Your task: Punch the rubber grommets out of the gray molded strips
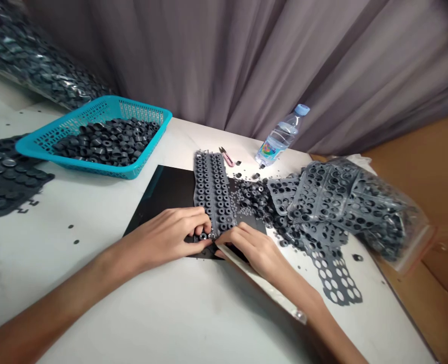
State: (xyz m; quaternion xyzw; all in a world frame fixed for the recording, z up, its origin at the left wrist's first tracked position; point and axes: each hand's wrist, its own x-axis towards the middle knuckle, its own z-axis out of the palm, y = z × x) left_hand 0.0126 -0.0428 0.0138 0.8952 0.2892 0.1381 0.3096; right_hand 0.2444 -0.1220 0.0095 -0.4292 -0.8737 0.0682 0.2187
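A grey rubber sheet (pixel 212 189) studded with rows of small round grommets lies on a black mat (pixel 166 194) on the white table. My left hand (pixel 170 235) pinches the sheet's near edge, fingers curled on it. My right hand (pixel 252 247) meets it from the right, fingertips pressed on the same near edge. Beside the sheet, to its right, lies a heap of loose grey grommets (pixel 252 197).
A teal basket (pixel 95 134) full of grommets stands at the back left. Punched-out rubber sheets (pixel 337 202) pile up at the right, partly in a clear bag. A water bottle (pixel 280 136) and small snips (pixel 227 156) lie behind. Another grey sheet (pixel 4 182) rests far left.
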